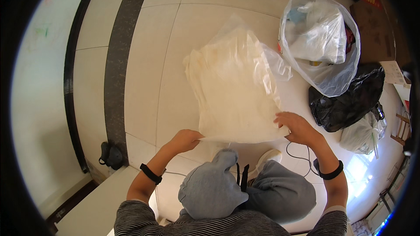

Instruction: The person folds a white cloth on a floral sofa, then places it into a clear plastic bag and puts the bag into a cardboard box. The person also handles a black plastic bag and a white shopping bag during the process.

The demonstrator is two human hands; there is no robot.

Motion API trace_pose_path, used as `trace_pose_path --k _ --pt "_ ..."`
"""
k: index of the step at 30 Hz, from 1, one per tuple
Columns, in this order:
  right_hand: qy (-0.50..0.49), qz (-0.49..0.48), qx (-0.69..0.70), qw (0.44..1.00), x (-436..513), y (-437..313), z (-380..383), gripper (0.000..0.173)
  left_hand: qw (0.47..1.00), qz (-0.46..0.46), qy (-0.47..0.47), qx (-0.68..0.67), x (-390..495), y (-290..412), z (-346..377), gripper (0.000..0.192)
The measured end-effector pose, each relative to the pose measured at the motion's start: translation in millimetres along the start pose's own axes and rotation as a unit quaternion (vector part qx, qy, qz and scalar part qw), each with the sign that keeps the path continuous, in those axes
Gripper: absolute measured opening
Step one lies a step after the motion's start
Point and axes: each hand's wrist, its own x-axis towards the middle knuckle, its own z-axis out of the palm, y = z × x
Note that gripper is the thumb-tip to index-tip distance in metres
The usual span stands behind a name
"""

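Note:
A cream-coloured sheet or folded cloth (236, 88), apparently inside or under clear plastic, spreads over the tiled floor before me. Glossy creases run down its right side. At its near left corner, my left hand (185, 140) pinches the edge between thumb and fingers. My right hand (297, 127) is at the near right corner, fingers bent over the edge, with the thumb side partly hidden. Between the hands the near edge is stretched almost straight, close to my knees. Thin transparent plastic (279, 62) sticks out beyond the right side and past the far end.
At the right stands an open clear plastic bag (338, 82) with wrapped things inside. A black plastic bag (347, 101) and a tied white bag (361, 134) lie nearer. Cardboard (370, 36) is behind them. A cable (297, 157) crosses the floor; dark shoes (111, 155) sit left.

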Motion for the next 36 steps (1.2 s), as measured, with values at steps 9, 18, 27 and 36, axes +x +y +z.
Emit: trace_pose_path --k 9,18,27,36 --pt "0.254 0.099 0.232 0.934 125 65 -20 0.035 0.775 -0.116 0.396 -0.478 69 -52 -63 0.037" --pt "0.198 0.259 0.077 0.942 158 77 17 0.056 0.807 -0.217 0.222 -0.502 79 -101 16 0.06" --pt "0.275 0.349 0.133 0.886 181 80 48 0.074 0.814 -0.065 0.575 0.056 109 -57 53 0.066" --pt "-0.011 0.345 0.523 0.779 141 70 27 0.057 0.91 0.078 0.321 0.251 140 -12 58 0.072"
